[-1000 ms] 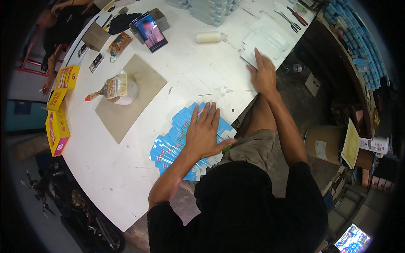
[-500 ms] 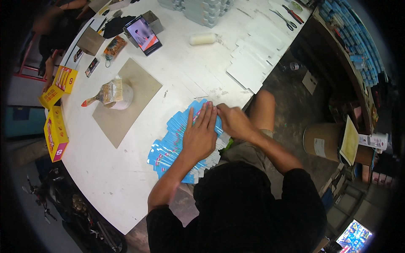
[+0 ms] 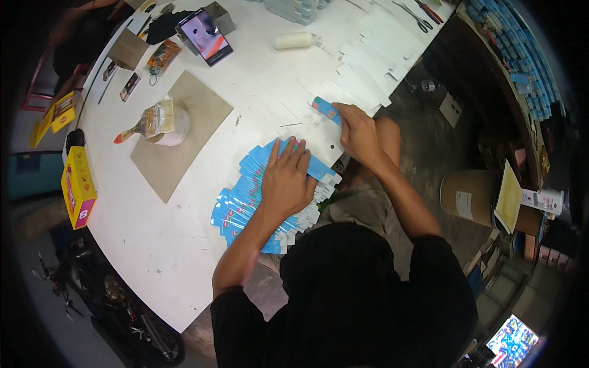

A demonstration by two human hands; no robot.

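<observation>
A fan of overlapping flat blue cartons [image 3: 248, 199] with pale end flaps lies at the table's near edge. My left hand [image 3: 286, 175] rests on top of it, palm down with the fingers stretched out. Farther right, my right hand [image 3: 361, 132] grips one blue carton [image 3: 327, 110], its free end pointing to the upper left over the table. The fingers hide the carton's other end. Beyond it, flat white card pieces [image 3: 362, 76] lie along the table's right edge.
On a grey board [image 3: 205, 101] a brush [image 3: 156, 122] lies across a white tub [image 3: 178, 129]. A phone [image 3: 205, 37] stands farther back, near a white cylinder [image 3: 292, 41]. Scissors [image 3: 417, 18] lie at the far right. Yellow boxes [image 3: 78, 187] line the left edge.
My right hand has drawn away from the fan toward the upper right, now with one blue carton in it. My left hand has stayed flat on the fan.
</observation>
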